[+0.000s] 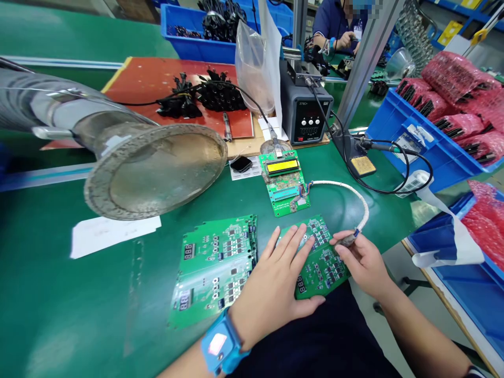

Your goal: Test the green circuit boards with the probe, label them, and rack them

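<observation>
My left hand (281,275) lies with fingers stretched over a green circuit board panel (321,268) at the table's front edge. Between the thumb and fingers of my right hand (364,262) is a probe connector (346,240), held against the panel's right side; its tip is hard to make out. A white sleeved cable (360,197) runs from it to a green programmer board (286,184) with a lit yellow display. Left of my left hand lies a stack of similar circuit board panels (214,268), each with a three-digit display.
A fume extraction hood (157,168) hangs over the table at left. Behind stand a soldering station (309,110), its iron stand (360,160) and a blue bin (205,42) of black cables. Pink bubble-wrapped parts (459,100) fill a bin at right. A co-worker (334,26) sits opposite.
</observation>
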{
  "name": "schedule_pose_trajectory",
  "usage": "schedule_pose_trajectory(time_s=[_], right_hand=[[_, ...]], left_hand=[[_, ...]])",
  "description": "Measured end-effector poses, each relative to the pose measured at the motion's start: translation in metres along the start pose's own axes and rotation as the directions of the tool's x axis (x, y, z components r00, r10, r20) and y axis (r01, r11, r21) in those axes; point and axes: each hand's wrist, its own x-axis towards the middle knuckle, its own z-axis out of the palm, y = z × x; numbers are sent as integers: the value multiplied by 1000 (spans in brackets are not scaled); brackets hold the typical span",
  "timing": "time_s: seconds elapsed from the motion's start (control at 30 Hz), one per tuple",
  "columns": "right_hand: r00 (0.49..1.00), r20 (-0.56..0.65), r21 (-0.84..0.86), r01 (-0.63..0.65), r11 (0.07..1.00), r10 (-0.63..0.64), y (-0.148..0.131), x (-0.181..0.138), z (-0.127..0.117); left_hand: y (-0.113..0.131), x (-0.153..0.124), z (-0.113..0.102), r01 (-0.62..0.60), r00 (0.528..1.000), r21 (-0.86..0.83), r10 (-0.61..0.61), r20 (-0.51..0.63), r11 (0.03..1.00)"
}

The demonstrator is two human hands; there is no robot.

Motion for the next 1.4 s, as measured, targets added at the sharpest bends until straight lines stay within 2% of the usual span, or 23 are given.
schedule_pose_trajectory(time_s=[0.2, 0.37, 0.53, 0.73, 1.4], right_hand=[[999, 24, -83, 51, 995, -49, 0, 2, 0], [997, -2, -149, 79, 986, -80, -2, 1, 3], [997, -43, -143, 58, 988, -64, 0, 0, 4], [997, -8, -130, 77, 989, -78, 1, -2, 1], [998, -1, -122, 69, 990, -70, -1, -1, 2]], left_hand=[[0, 1, -1, -7, 1000, 5, 7, 0, 1000], [0, 1, 0, -3, 1000, 18, 3, -3, 1000], [0, 1, -2, -1, 1000, 17, 1, 5, 1000], [0, 1, -2, -3, 1000, 12, 3, 3, 1000], [1, 1, -2, 3, 1000, -10, -4, -23, 1000]])
